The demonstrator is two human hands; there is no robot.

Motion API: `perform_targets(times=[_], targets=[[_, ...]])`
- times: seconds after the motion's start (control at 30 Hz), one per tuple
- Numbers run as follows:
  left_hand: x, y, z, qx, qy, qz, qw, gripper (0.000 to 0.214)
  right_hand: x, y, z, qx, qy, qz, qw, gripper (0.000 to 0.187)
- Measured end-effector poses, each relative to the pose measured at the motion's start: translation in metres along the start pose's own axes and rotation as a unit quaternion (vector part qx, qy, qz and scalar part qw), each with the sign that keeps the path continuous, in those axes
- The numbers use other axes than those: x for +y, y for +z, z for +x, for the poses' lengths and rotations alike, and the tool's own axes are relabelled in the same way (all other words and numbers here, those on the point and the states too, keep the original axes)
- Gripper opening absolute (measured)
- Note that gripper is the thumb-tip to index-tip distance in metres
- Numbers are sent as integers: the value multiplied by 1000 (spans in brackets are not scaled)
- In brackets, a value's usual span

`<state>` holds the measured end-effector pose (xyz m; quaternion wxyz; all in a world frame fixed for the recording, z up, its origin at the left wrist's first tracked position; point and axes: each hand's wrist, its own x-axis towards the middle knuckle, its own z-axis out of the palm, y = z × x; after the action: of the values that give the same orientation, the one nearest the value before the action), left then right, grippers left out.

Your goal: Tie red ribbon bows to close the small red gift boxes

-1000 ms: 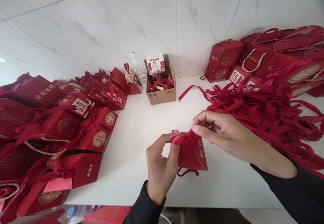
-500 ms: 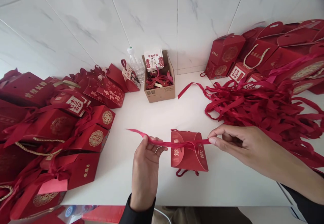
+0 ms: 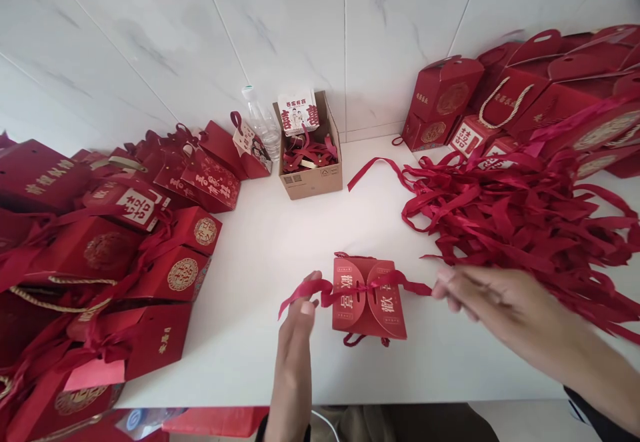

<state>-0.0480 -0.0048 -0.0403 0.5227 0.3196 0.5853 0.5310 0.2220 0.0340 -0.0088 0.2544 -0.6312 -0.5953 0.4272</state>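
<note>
A small red gift box [image 3: 367,319] with gold characters lies on the white table in front of me. A red ribbon [image 3: 345,292] crosses its top and is knotted at the middle, its two tails slack. At the left tail is my left hand [image 3: 296,342], fingers stretched out and apart, with the ribbon lying against them. My right hand [image 3: 480,302] is just past the end of the right tail. Motion blurs its fingers, so I cannot tell whether they grip the ribbon. Dark red cord handles [image 3: 354,341] stick out below the box.
Red gift boxes [image 3: 183,272] crowd the left side; more boxes [image 3: 443,99] stand at the back right. A heap of loose red ribbons [image 3: 520,215] covers the right. At the back are a cardboard box [image 3: 315,185] and a clear plastic bottle [image 3: 267,129] by the tiled wall.
The ribbon has gone from stretched taut between both hands to slack, with a tight knot at the box's middle. My left hand has opened, and my right hand has shifted right.
</note>
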Motion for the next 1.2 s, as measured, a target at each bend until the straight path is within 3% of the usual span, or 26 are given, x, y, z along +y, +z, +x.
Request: perform_targets(times=[0.07, 0.1, 0.2, 0.33, 0.4, 0.5, 0.7, 0.83, 0.93, 1.07, 1.13, 1.2], targets=[[0, 6, -5, 5, 32, 75, 997, 44, 1, 12, -1, -104, 30, 30, 994, 52], [1, 9, -5, -2, 53, 95, 994, 42, 0, 20, 0, -124, 41, 55, 990, 50], [9, 18, -2, -41, 115, 103, 987, 34, -9, 37, 5, -71, 62, 213, 972, 38], [19, 25, 4, -53, 135, 41, 989, 31, -27, 42, 12, 4, 80, 442, 893, 35], [22, 27, 6, -48, 132, -22, 990, 29, -34, 39, 13, 17, 75, 505, 860, 35], [24, 27, 8, -45, 105, -114, 987, 27, -35, 35, 12, 3, 91, 541, 836, 34], [22, 19, 17, 23, 13, -170, 985, 26, -20, 34, 12, 38, 151, 512, 845, 37], [17, 11, 13, 1, -17, -161, 987, 42, -16, 35, 12, 51, 172, 512, 840, 37], [5, 2, 0, -30, -22, -95, 995, 44, -15, 35, 6, 21, 180, 510, 841, 36], [-1, -2, -15, 16, 23, 29, 999, 37, -15, 32, -2, 38, 119, 437, 891, 34], [9, 4, -15, 40, 66, 62, 995, 34, -19, 29, -4, 64, 82, 355, 929, 37], [26, 15, -10, 5, 99, 66, 993, 37, -27, 24, -3, 66, 37, 248, 966, 40]])
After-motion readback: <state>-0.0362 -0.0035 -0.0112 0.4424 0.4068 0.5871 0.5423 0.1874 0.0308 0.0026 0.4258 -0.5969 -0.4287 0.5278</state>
